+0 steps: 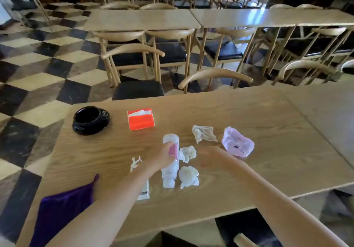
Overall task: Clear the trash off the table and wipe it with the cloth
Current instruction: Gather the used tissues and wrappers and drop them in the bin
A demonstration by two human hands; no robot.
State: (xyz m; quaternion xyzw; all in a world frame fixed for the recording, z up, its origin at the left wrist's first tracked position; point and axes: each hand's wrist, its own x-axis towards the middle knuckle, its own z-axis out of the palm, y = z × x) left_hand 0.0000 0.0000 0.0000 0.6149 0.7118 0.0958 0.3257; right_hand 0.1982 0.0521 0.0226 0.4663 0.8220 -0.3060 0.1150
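Note:
A white and pink plastic bottle [170, 172] lies on the wooden table [249, 116], and my left hand [162, 158] is closed around its middle. My right hand [209, 158] hovers just right of it, fingers curled, holding nothing that I can see. Two crumpled white tissues [188, 176] [187, 153] lie between my hands. A third crumpled tissue [203, 133] and a crumpled pink plastic bag [237, 144] lie further right. A small white carton [142, 191] is partly hidden under my left forearm. The purple cloth [63, 210] lies at the near left corner.
A black ashtray bowl [90, 120] and an orange tissue box [140, 119] stand at the table's far left. Wooden chairs [214, 76] with black seats line the far edge. Another table [325, 108] adjoins on the right. The floor is checkered.

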